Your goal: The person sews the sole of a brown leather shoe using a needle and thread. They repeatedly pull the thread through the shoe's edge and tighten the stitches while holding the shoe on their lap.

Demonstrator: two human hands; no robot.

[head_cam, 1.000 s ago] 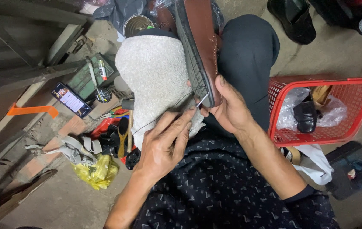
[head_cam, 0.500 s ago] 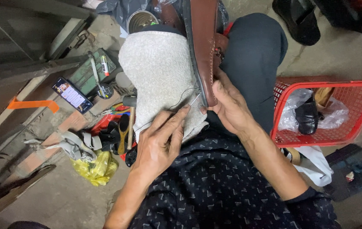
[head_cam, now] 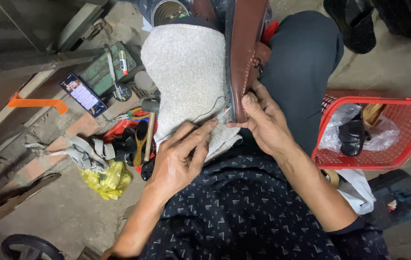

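My right hand (head_cam: pixel 263 123) grips the brown shoe (head_cam: pixel 244 53) on my lap, thumb pressed on its stitched edge. My left fingers (head_cam: pixel 200 132) pinch the needle (head_cam: pixel 223 113) just beside the sole. I judge short, straight pushes keep the thread (head_cam: pixel 205 113) taut over the towel (head_cam: pixel 186 77).

Red basket (head_cam: pixel 408 103) right, holding a plastic bag (head_cam: pixel 338 127) and black shoe (head_cam: pixel 352 137). Left floor: phone (head_cam: pixel 83 94), yellow bag (head_cam: pixel 109 178), brush (head_cam: pixel 140 139), hammer (head_cam: pixel 148 130). Tin can (head_cam: pixel 168 10) far.
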